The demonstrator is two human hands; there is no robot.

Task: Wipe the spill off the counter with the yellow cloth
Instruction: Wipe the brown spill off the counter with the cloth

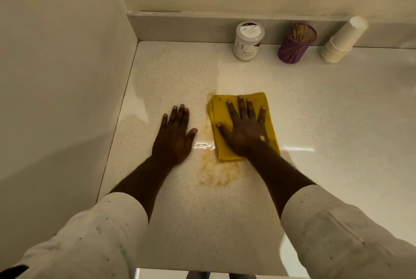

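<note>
A folded yellow cloth [221, 148] lies on the speckled pale counter [180, 222], near its middle. My right hand [244, 130] presses flat on top of the cloth with the fingers spread. A brownish spill [216, 173] spreads over the counter just in front of the cloth and runs up along its left edge. A small wet glint sits between my two hands. My left hand [174, 137] rests palm down on the bare counter to the left of the spill and holds nothing.
At the back, against the low backsplash [191, 26], stand a white jar labelled Masala Extract [247, 41], a purple holder of toothpicks [296, 43] and a leaning stack of white paper cups [342, 41]. A wall [56, 76] bounds the counter on the left.
</note>
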